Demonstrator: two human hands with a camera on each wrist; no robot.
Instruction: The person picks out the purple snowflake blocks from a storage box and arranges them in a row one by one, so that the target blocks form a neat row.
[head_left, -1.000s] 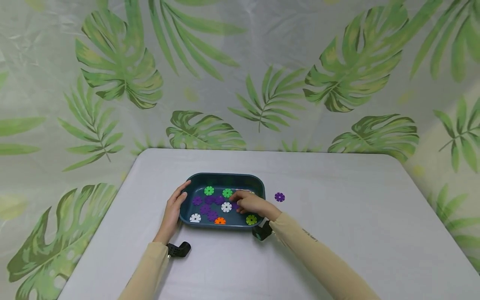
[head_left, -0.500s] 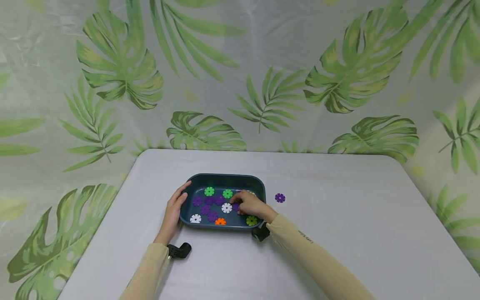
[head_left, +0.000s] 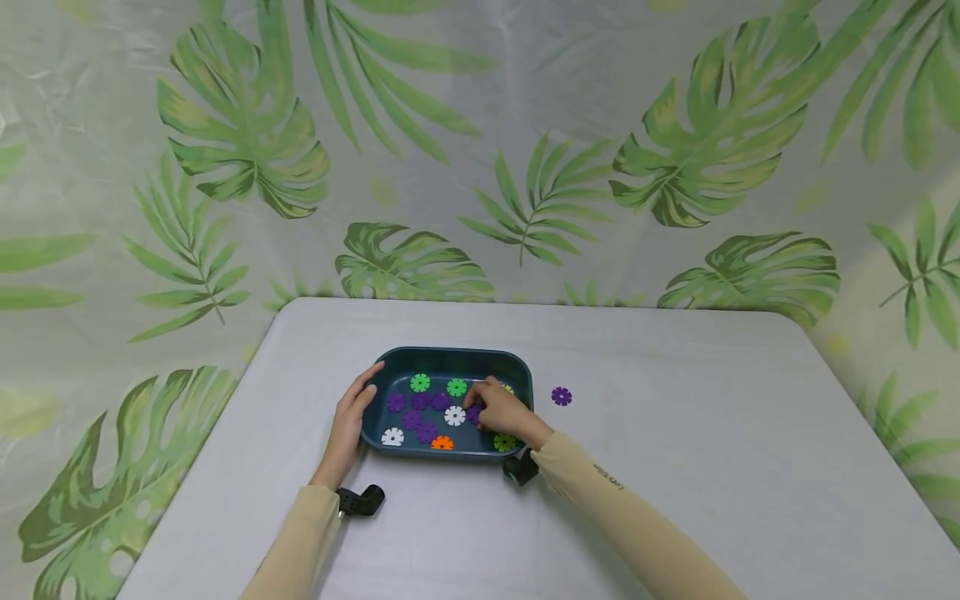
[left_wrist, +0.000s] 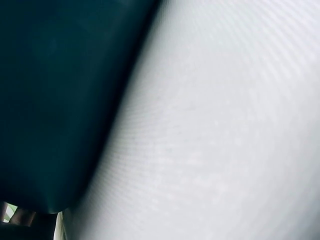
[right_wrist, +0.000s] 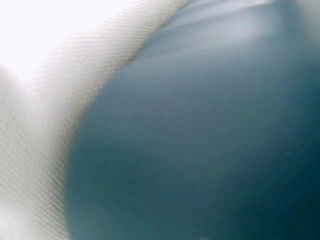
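A dark teal tray (head_left: 450,455) holds several flower-shaped notched discs. My left hand (head_left: 349,419) rests along the tray's left side, fingers fairly straight and thumb at the rim. Inside the tray's right half is my right hand (head_left: 504,412), its fingers bent down over a purple disc (head_left: 475,414). Whether they pinch that disc is hidden. Close by lie a white disc (head_left: 454,416), a green disc (head_left: 457,387) and a yellow-green disc (head_left: 504,442). The left wrist view is filled by the tray's outer wall (left_wrist: 55,95) and cloth; the right wrist view shows a blurred teal surface (right_wrist: 200,140).
One purple disc (head_left: 561,396) lies on the white-covered table (head_left: 675,433), right of the tray. An orange disc (head_left: 442,442) and another white disc (head_left: 392,437) sit along the tray's front wall. A leaf-patterned curtain (head_left: 540,125) hangs behind the table.
My right hand shifts slightly within the tray, its wrist dropping a little to the left, and more of the purple disc under its fingers shows. My left hand stays against the tray.
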